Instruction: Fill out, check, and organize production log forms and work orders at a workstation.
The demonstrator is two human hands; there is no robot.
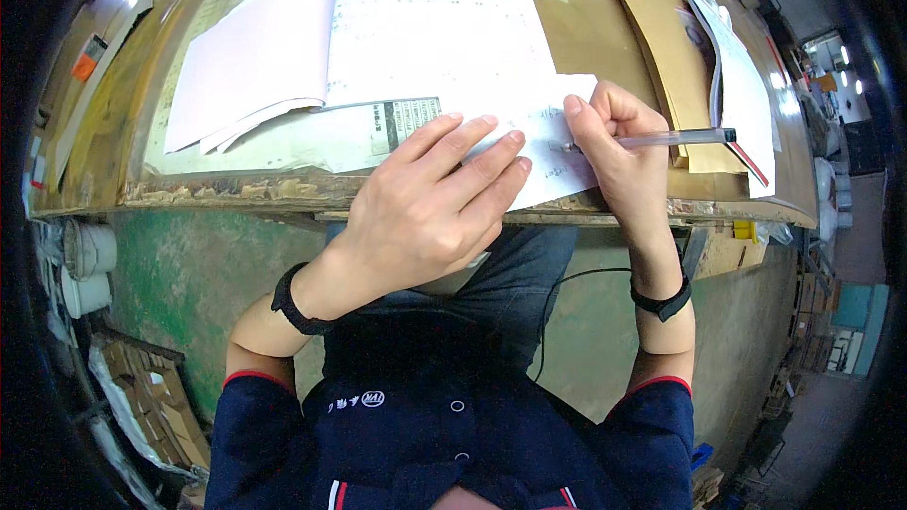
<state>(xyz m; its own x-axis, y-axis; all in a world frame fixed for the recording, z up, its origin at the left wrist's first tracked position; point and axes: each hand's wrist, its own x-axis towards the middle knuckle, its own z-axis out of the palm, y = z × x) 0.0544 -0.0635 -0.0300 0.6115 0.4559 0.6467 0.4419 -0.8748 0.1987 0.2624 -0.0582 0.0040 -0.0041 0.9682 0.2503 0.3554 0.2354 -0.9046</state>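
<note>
My right hand (624,146) is closed around a clear pen with a black end (675,138). The pen's tip points left, onto a small white slip of paper (543,184) with handwriting on it. Flat across the left part of that slip lies my left hand (439,198), its fingers stretched out. An open booklet (435,42) of written pages lies beyond my hands. Its pale left-hand leaves (255,57) are turned over and curl up at the near edge. My left palm and fingers hide part of the slip.
Brown envelopes (657,28) and a stack of papers (742,94) lie at the desk's right. An orange-and-black object (89,57) sits at the far left. The worn wooden desk edge (227,191) runs before me. Cardboard (156,397) and white buckets (87,269) stand at lower left.
</note>
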